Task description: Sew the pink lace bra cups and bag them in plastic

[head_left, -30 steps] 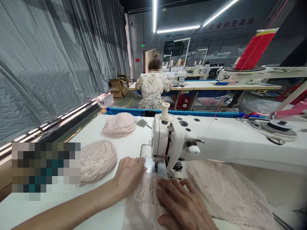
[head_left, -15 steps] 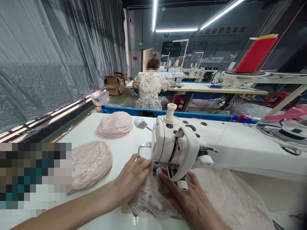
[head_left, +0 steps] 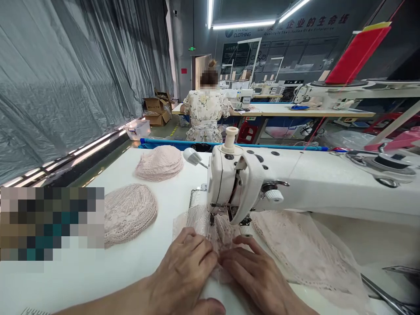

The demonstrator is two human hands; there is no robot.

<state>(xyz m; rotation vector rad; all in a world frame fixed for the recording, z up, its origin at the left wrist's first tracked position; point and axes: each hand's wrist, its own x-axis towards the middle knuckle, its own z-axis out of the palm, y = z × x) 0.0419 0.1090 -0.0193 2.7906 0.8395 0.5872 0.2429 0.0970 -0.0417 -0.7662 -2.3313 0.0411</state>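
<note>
The lace piece (head_left: 196, 222) lies on the worktop (head_left: 72, 284) at the head of the sewing machine (head_left: 220, 179), with its far part beneath and around the presser foot (head_left: 212, 219). The left hand (head_left: 190, 258) and the right hand (head_left: 254, 271) are set close together on its near part, toward the worktop's near edge. The grip of each hand is narrow, with the fingers bent onto the lace; whether it is pinched or only pressed cannot be told, as the fingertips are partly hidden. For good control, the layers should be laid flat, light and equal tension applied from both sides, loose fringe held away from the needle, and all fingertips kept short of the presser foot. Toward the worktop's left edge a lace stack (head_left: 133, 212) is placed, and a paler stack (head_left: 159, 162) is placed nearer the far left corner. To the right, a broad lace panel (head_left: 305, 253) is spread partly beneath the machine arm; room for the right hand is limited by it and by the low-set head. Toward the near right corner, a metal tool (head_left: 383, 294) is located beside the panel.
</note>
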